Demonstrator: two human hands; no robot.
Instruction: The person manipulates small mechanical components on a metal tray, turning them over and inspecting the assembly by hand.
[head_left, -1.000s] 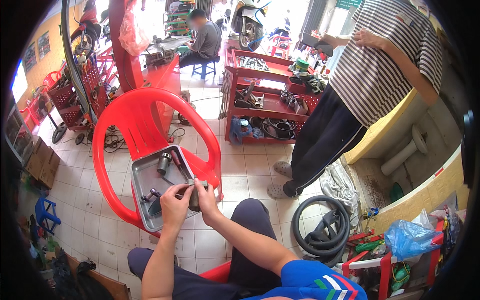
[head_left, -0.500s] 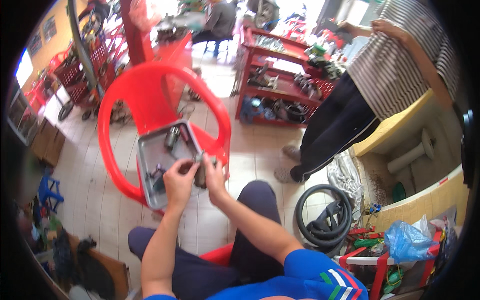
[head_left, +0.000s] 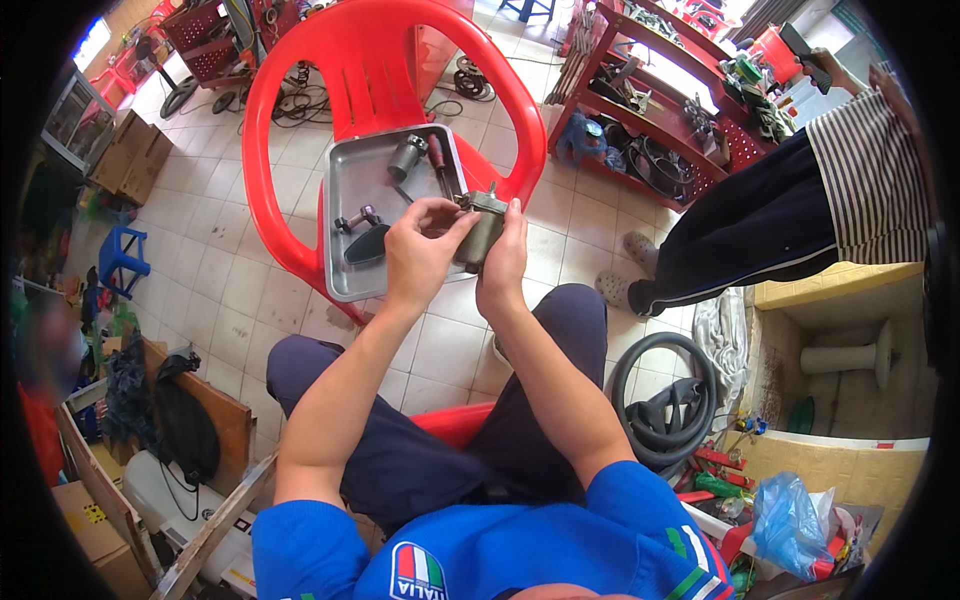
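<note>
My left hand (head_left: 425, 245) has its fingers curled at the side of a metal cylindrical part (head_left: 480, 228) with a flanged top and a small stud. My right hand (head_left: 505, 255) grips that part from the right. They are over the right edge of a steel tray (head_left: 345, 170) on a red plastic chair (head_left: 268, 125). The tray holds a short metal cylinder (head_left: 407, 156), a red-handled tool (head_left: 437, 155), a small metal fitting (head_left: 357, 218) and a dark oval object (head_left: 367, 245). What my left fingertips pinch on the part is too small to make out.
A person (head_left: 740, 220) in a striped shirt stands at the right, beside a red tool cart (head_left: 590, 95) and a walled basin (head_left: 845, 355). A coiled black tube (head_left: 668, 390) lies to my right. A blue stool (head_left: 122, 260) and a wooden board (head_left: 220, 420) are to my left.
The view has tipped down, so chair, tray and hands appear higher and my lap shows more. Both my hands remain on the metal part.
</note>
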